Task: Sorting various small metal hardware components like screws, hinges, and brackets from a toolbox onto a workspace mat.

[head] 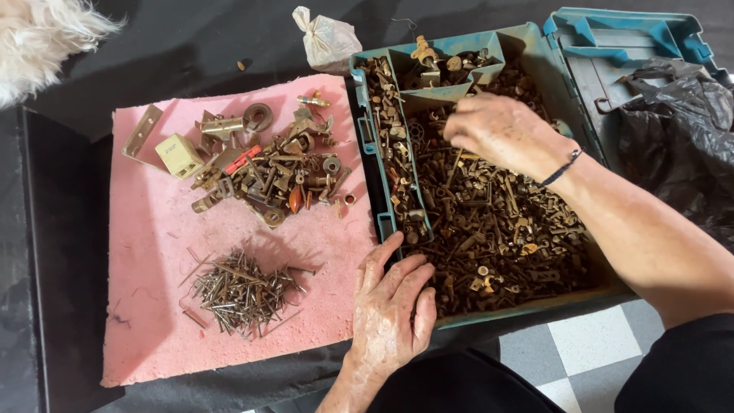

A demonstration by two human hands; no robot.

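Two hands sorting rusty hardware in a teal plastic tool case (pixel 535 302).

The right hand (pixel 501 134) pinches among the case's rusty screws (pixel 497 229); the left hand (pixel 394 302) lies flat on its near corner, probably steadying it. Left of the case, a pink foam mat (pixel 153 306) holds brass fittings (pixel 264 168) and nails (pixel 241 294). Behind the case: a knotted clear bag (pixel 327 38).

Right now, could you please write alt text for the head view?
Two bare hands sort rusty hardware in a teal case: right hand picking, left hand at its near edge. A pink mat beside it holds brass fittings and nails.
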